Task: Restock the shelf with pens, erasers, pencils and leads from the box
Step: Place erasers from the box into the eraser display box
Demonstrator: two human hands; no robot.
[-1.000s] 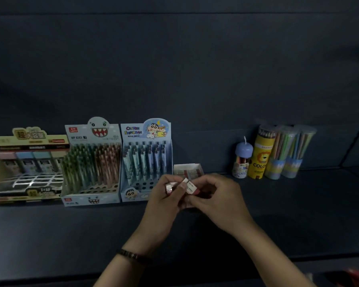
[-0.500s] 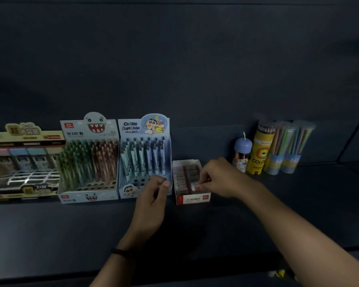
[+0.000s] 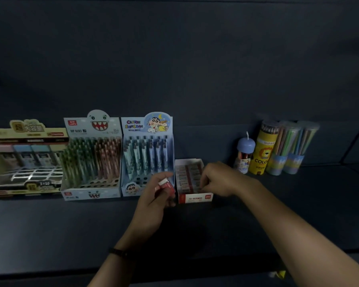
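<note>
Head view: on the dark shelf (image 3: 50, 228), a cardboard display box printed "CRAYON SHINCHAN" (image 3: 147, 127) holds upright pens. Beside it, a shark-faced box marked "MP 8283" (image 3: 91, 129) carries green and pink pens, and a flat display reading "1=10" (image 3: 25, 183) stands furthest left. The small red-and-white eraser box (image 3: 195, 198) holds rows of sleeved erasers. The left hand (image 3: 153, 201) grips a red-sleeved eraser (image 3: 166, 185) just beside that box. The right hand (image 3: 218, 179) curls its fingers into the box; whether it grasps anything I cannot tell. A yellow tube reading "COLO" (image 3: 262, 154) stands at right.
</note>
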